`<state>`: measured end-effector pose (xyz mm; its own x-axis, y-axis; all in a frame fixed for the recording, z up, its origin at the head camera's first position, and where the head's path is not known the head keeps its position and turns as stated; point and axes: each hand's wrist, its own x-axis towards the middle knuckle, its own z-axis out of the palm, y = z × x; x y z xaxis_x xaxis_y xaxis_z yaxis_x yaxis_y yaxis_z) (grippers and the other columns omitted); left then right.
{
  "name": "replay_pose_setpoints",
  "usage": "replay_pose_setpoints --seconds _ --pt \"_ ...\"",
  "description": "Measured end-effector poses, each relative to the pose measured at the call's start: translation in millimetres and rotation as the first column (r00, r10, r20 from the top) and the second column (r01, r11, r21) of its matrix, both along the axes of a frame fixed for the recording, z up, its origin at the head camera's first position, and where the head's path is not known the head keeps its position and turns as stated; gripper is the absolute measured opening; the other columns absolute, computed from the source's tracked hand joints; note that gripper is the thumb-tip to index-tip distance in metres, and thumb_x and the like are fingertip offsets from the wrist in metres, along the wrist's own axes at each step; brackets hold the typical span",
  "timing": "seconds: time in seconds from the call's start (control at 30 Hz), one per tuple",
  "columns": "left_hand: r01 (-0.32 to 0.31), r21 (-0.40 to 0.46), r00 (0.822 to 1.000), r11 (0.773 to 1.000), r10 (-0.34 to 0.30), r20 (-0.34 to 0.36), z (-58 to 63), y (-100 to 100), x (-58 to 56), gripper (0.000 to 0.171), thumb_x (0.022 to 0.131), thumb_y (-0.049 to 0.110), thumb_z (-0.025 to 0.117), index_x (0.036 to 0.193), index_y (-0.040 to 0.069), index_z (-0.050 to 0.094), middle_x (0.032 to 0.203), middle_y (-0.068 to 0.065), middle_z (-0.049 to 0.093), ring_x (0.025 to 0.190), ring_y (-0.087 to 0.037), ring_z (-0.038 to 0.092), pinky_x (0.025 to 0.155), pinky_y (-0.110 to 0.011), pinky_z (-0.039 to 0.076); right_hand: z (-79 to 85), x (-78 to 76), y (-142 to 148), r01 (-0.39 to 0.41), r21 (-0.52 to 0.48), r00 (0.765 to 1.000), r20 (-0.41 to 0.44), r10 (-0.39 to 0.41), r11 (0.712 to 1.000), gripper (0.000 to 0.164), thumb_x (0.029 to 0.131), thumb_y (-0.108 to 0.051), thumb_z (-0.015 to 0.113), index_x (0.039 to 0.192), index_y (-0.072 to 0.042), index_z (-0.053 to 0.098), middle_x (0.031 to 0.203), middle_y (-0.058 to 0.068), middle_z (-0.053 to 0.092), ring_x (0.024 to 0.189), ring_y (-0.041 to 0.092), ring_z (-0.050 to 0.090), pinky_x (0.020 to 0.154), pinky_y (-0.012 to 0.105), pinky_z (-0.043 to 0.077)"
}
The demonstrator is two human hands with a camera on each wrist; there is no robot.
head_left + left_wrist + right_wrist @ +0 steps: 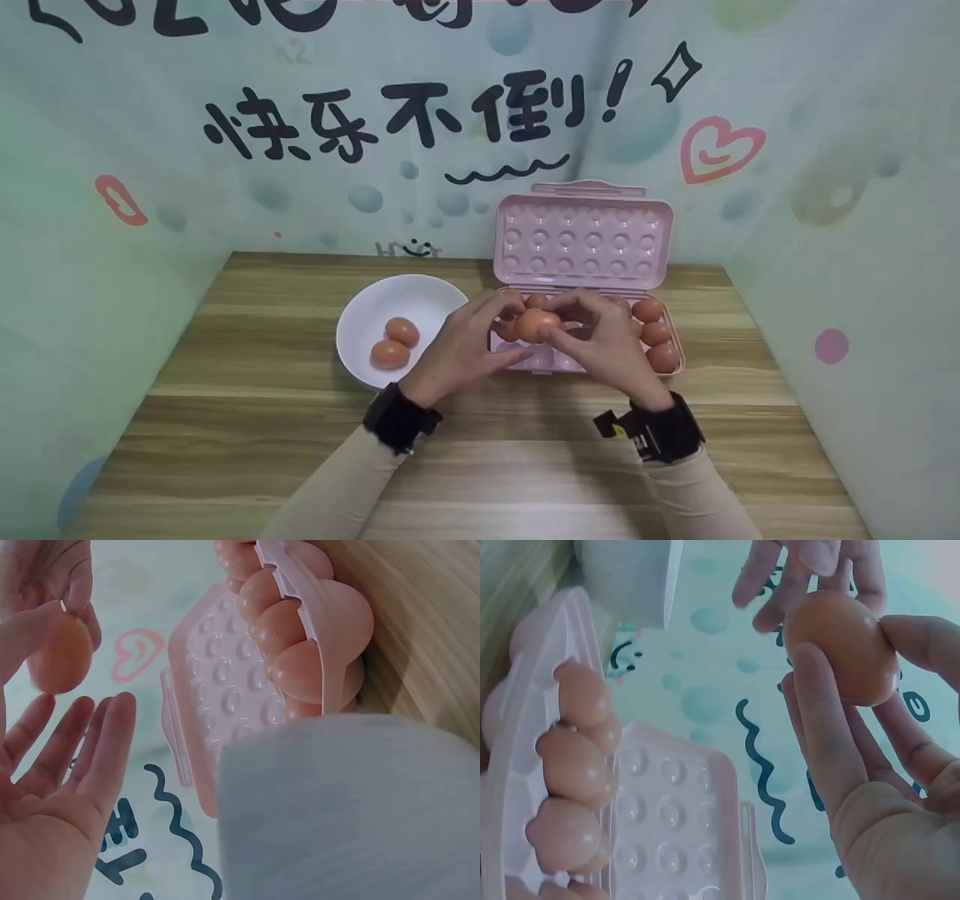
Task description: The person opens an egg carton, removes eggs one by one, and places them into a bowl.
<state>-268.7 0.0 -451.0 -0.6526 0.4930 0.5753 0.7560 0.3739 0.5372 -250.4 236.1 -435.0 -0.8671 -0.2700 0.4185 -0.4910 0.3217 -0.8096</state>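
Note:
A brown egg point(538, 325) is held up over the egg carton point(540, 358); my right hand point(604, 341) pinches it between thumb and fingers. Close on its left is my left hand point(461, 345), its fingers extended and spread. In the left wrist view, left fingertips point(45, 701) come very near the egg point(64, 656); contact is hard to tell. The right wrist view shows the right thumb point(817, 682) on the egg point(847, 649). Brown eggs point(655, 332) sit in the pink carton, partly hidden behind both hands.
To the left stands a white bowl point(352, 319) with two brown eggs point(390, 355) in it. The carton's dimpled lid point(581, 240) stands raised at the back. A printed cloth point(300, 202) hangs behind the wooden table point(247, 420).

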Motion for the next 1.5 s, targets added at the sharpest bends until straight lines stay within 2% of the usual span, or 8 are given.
replay_pose_setpoints --seconds 0.2,0.43,0.67,0.83,1.0,1.27,1.4,1.5 --pt "0.045 0.074 0.998 0.996 -0.041 -0.057 2.4 4 1.5 0.047 0.087 0.017 0.090 0.124 0.007 0.062 0.118 -0.003 0.064 0.103 -0.011 0.065 0.086 -0.019 0.057 0.3 2.9 -5 -0.070 -0.073 0.995 0.069 0.075 0.995 0.030 0.093 -0.013 0.083 0.120 -0.004 0.071 0.127 0.011 0.069 0.114 0.027 0.071 0.093 0.037 0.062" --pt "0.023 0.042 0.995 0.999 -0.018 -0.103 6.5 1 0.8 0.040 0.088 0.018 0.088 0.120 0.008 0.065 0.119 -0.003 0.064 0.102 -0.012 0.063 0.087 -0.020 0.057 3.1 2.4 -8 -0.080 -0.085 0.993 0.079 0.087 0.993 0.031 0.093 -0.009 0.083 0.120 -0.001 0.071 0.124 0.013 0.070 0.114 0.028 0.071 0.095 0.037 0.061" --pt "-0.001 -0.023 0.997 1.000 -0.001 -0.081 14.8 -8 -1.7 0.040 0.088 0.018 0.088 0.121 0.011 0.065 0.118 -0.001 0.064 0.104 -0.012 0.062 0.088 -0.023 0.057 5.4 1.8 -6 -0.117 -0.056 0.993 0.029 0.119 0.992 0.034 0.093 -0.008 0.082 0.125 -0.004 0.070 0.126 0.010 0.070 0.112 0.029 0.072 0.095 0.042 0.061" --pt "-0.010 -0.044 1.000 0.999 0.010 -0.017 19.7 -21 -2.4 0.044 0.089 0.021 0.088 0.126 0.012 0.066 0.122 0.000 0.064 0.108 -0.012 0.063 0.093 -0.027 0.057 6.1 -0.2 -1 -0.116 -0.015 0.993 -0.037 0.115 0.993 0.034 0.095 -0.011 0.081 0.128 -0.010 0.070 0.124 0.004 0.073 0.112 0.025 0.072 0.094 0.041 0.062" --pt "-0.033 -0.092 0.999 0.995 0.032 -0.007 23.8 -37 -5.9 0.043 0.088 0.020 0.089 0.123 0.010 0.066 0.120 -0.003 0.065 0.104 -0.013 0.066 0.087 -0.023 0.059 7.9 -2.8 6 -0.124 0.039 0.989 -0.076 0.127 0.991 0.036 0.095 -0.011 0.080 0.129 -0.015 0.071 0.124 0.000 0.074 0.113 0.022 0.072 0.094 0.040 0.061" --pt "-0.069 -0.182 0.998 0.981 0.067 -0.021 28.3 -61 -10.2 0.042 0.087 0.019 0.089 0.121 0.009 0.066 0.117 -0.005 0.065 0.101 -0.016 0.066 0.085 -0.029 0.060 11.0 -7.7 21 0.019 0.244 0.976 -0.214 0.035 0.970 0.037 0.091 -0.009 0.084 0.127 -0.012 0.072 0.120 0.000 0.072 0.112 0.014 0.067 0.099 0.037 0.057" --pt "-0.103 -0.249 0.995 0.963 0.100 -0.027 29.8 -75 -12.3 0.041 0.087 0.020 0.088 0.120 0.010 0.066 0.115 -0.005 0.066 0.100 -0.018 0.065 0.086 -0.033 0.058 13.5 -7.4 28 0.090 0.310 0.975 -0.221 -0.020 0.947 0.039 0.090 -0.014 0.086 0.127 -0.016 0.072 0.123 -0.006 0.069 0.110 0.014 0.064 0.097 0.030 0.053" --pt "-0.125 -0.295 0.992 0.947 0.130 -0.003 29.6 -85 -15.1 0.042 0.088 0.022 0.088 0.122 0.012 0.065 0.117 -0.004 0.066 0.102 -0.018 0.064 0.088 -0.034 0.057 14.7 -7.2 32 0.121 0.348 0.975 -0.219 -0.045 0.930 0.042 0.089 -0.015 0.086 0.129 -0.017 0.072 0.130 -0.007 0.067 0.116 0.013 0.062 0.102 0.033 0.050"
